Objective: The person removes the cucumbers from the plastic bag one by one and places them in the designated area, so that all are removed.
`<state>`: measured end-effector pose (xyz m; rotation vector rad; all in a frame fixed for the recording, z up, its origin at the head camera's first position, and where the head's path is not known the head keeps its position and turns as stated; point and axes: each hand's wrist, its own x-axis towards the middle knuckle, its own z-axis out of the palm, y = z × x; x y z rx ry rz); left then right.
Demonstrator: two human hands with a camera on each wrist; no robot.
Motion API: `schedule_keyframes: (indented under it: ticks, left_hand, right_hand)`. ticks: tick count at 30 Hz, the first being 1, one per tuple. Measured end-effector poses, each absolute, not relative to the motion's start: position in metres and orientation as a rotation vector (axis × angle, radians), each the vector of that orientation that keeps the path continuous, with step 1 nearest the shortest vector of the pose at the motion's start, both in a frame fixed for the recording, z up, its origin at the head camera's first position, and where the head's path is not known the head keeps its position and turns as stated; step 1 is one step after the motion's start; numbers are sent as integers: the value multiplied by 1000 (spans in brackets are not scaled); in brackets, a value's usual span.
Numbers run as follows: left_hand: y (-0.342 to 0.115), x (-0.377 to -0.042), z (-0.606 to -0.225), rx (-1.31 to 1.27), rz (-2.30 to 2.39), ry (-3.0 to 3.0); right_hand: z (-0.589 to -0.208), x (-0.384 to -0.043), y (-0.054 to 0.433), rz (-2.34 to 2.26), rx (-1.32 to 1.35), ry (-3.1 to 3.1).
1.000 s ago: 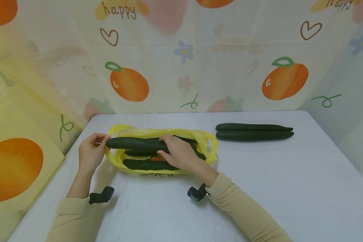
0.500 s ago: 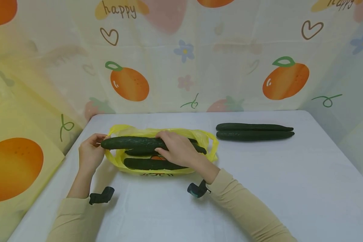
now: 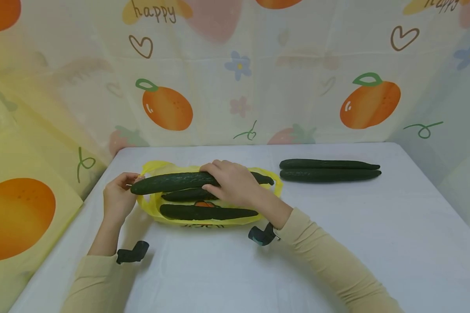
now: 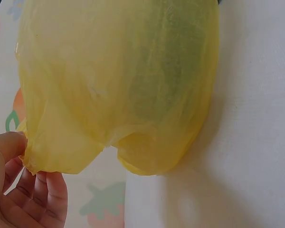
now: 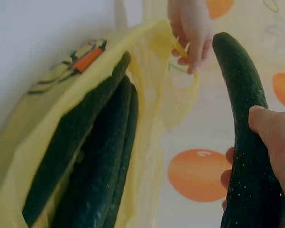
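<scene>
My right hand (image 3: 233, 182) grips a long dark green cucumber (image 3: 172, 181) around its middle, thumb on the near side. The cucumber spans the mouth of a yellow plastic bag (image 3: 152, 211), which lies open on the table. In the right wrist view this cucumber (image 5: 247, 95) shows raised beside the bag, apart from the several cucumbers (image 5: 97, 156) within. One of those, a front cucumber (image 3: 203, 212), lies along the near rim. At the bag's left end, my left hand (image 3: 118, 195) pinches the bag's edge between thumb and fingers; the left wrist view shows the bag's translucent side (image 4: 76, 95).
Two more cucumbers (image 3: 329, 175) lie side by side at the back right of the white-covered table (image 3: 356, 243). A fruit-print cloth (image 3: 297, 100) hangs right behind the table. Black wrist cameras (image 3: 133, 252) jut inward from both wrists.
The right hand has lifted the gripped cucumber up and slightly back, its right end rising over the bag's far rim, uncovering more of the front cucumber. The left hand keeps its hold.
</scene>
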<state>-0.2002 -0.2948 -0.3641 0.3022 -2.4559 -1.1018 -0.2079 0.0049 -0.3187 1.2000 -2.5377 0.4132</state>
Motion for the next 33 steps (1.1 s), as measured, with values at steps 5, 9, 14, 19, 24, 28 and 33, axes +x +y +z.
schedule_keyframes:
  ticks: [5,9,14,19,24,28,33]
  left_hand:
    - [-297,-200,-364,279,-1165,-2446]
    - [-296,-199,-363,263,-1202,-2442]
    - [-295,-198,-363,259,-1230,-2422]
    - [-300,-198,-366,257,-1232,-2402]
    - [-301,-197,-365,259,-1218,-2417]
    - [-300,-195,-362,261,-1214,-2428]
    - [-301,-194,-361,258,-1226,-2418]
  right_hand:
    - [-312,-212,15,390,1180,-2572]
    - [-310,-217,25,392,1182,-2567]
    - [-308,-221,37,400,1182,-2571]
    - [-309,-223,47,409,1165,-2615]
    - [-312,-225,59,441,1131,-2658]
    - [-314,-227,68,473,1103,-2677]
    - [-315,-229,81,502,1061,-2691]
